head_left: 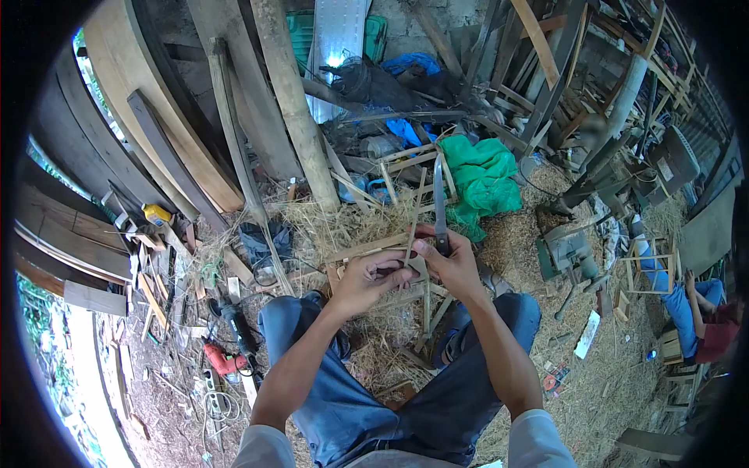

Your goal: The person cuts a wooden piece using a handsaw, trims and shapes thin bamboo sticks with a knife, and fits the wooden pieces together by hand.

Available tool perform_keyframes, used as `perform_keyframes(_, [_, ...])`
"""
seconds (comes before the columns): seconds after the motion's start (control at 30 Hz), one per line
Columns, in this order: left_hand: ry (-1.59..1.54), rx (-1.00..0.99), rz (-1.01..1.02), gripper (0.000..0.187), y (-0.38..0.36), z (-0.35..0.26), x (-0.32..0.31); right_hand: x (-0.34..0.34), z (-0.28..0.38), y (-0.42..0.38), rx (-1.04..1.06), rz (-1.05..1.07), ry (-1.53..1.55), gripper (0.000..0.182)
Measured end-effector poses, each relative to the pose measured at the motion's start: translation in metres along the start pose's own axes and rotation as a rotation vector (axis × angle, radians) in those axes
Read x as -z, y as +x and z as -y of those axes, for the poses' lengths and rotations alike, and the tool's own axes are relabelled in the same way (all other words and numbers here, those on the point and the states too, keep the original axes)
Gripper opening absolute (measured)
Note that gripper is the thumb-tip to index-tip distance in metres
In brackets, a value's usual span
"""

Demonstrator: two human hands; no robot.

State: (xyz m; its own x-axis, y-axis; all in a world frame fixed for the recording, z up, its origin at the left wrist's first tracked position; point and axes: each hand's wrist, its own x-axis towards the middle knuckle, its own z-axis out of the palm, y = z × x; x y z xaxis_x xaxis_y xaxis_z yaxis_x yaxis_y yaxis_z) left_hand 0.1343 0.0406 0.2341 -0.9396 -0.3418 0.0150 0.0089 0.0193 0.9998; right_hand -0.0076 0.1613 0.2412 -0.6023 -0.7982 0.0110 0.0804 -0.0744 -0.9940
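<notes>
A knife (pixel 440 195) with a dark handle points upward in my right hand (pixel 452 264), its blade standing free above the fingers. Beside the blade rises a thin wooden strip (pixel 417 214), its lower part between the fingers of both hands. My left hand (pixel 370 279) is closed around the lower end of that strip. Both hands are close together above my knees. Wooden pieces forming a small frame (pixel 427 308) show below and behind the hands, partly hidden by them.
Green cloth (pixel 477 175) lies just beyond my right hand. Planks (pixel 148 101) lean at the left, with a red power tool (pixel 223 359) on the ground. A metal machine (pixel 568 251) stands at the right; beyond it sits another person (pixel 706 320) near a wooden frame (pixel 650 273).
</notes>
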Motion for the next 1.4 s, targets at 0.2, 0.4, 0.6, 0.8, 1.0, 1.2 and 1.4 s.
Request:
perform_keyframes(0.2, [-0.083,0.007,0.074,0.027,-0.002,-0.001,0.0,0.001,-0.006,0.002,-0.001,0.008,-0.02,0.033])
perform_keyframes(0.4, [-0.175,0.01,0.033,0.019,-0.001,0.0,-0.002,-0.001,-0.008,0.003,0.011,-0.014,-0.012,0.032])
perform_keyframes(0.6, [-0.146,0.031,0.052,0.018,-0.003,0.002,0.004,-0.008,0.004,0.003,0.057,0.038,0.08,0.034])
perform_keyframes(0.8, [-0.127,0.087,0.09,0.022,-0.003,-0.001,-0.003,-0.005,0.0,0.002,0.02,-0.028,0.007,0.023])
perform_keyframes(1.0, [-0.338,0.15,0.038,0.023,-0.004,-0.007,-0.005,0.01,-0.003,0.009,0.141,-0.103,-0.127,0.022])
perform_keyframes(1.2, [-0.504,0.235,0.054,0.019,-0.003,-0.005,0.004,0.004,-0.002,0.008,0.152,-0.09,-0.218,0.024])
perform_keyframes(1.4, [0.21,-0.072,-0.06,0.032,-0.002,0.016,-0.011,0.003,0.007,0.007,0.165,-0.065,-0.074,0.024])
